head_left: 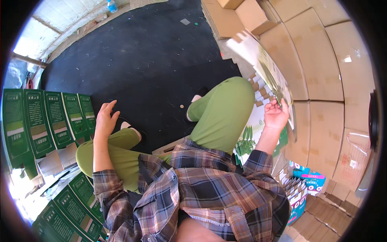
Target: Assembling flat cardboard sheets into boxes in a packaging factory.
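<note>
My right hand, beyond my right knee, pinches the edge of a flat printed carton, white with a green plant picture. The carton stands tilted upward and its far end is smeared by motion. Below it is a stack of similar flat cartons with white and brown flaps fanned along one side. Over my left knee, my left hand holds nothing, its fingers apart. Just left of that hand stands a row of green printed boxes, upright side by side, with open flaps at their lower ends.
More green boxes stand at the lower left. Large brown cardboard boxes are stacked like a wall on the right, with an open one at the top. Teal and pink cartons sit lower right. A black mat covers the floor.
</note>
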Motion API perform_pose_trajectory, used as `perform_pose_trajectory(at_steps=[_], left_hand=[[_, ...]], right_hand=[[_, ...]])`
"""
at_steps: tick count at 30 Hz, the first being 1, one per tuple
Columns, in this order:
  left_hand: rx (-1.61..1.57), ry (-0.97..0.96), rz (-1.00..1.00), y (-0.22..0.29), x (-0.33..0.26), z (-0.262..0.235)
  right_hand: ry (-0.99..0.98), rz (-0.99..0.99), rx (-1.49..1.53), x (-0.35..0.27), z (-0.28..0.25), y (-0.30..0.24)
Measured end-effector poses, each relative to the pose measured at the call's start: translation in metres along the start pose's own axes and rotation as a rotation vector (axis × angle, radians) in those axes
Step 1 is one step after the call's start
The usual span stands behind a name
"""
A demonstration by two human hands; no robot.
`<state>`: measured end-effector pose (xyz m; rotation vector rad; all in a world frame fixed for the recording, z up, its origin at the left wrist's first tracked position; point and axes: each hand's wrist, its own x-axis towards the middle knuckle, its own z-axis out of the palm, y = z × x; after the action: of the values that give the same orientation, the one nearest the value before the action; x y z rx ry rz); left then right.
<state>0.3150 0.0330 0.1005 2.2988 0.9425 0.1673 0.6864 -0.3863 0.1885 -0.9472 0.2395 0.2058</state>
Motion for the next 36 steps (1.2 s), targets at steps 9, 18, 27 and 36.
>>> perform_pose_trajectory(at_steps=[9, 18, 27, 36], left_hand=[[0.086, 0.215, -0.015, 0.005, 0.002, -0.01], [0.097, 0.575, 0.148, -0.018, -0.005, -0.059], [0.326, 0.535, 0.233, 0.032, -0.007, -0.071], [0.404, 0.512, 0.318, 0.057, 0.001, -0.054]], right_hand=[[-0.335, 0.188, -0.341, -0.02, 0.139, 0.032], [-0.581, 0.664, -0.509, 0.045, 0.187, 0.127], [-0.615, 0.201, -1.183, 0.052, 0.181, 0.164], [-0.744, -0.097, -1.013, 0.011, 0.191, 0.172]])
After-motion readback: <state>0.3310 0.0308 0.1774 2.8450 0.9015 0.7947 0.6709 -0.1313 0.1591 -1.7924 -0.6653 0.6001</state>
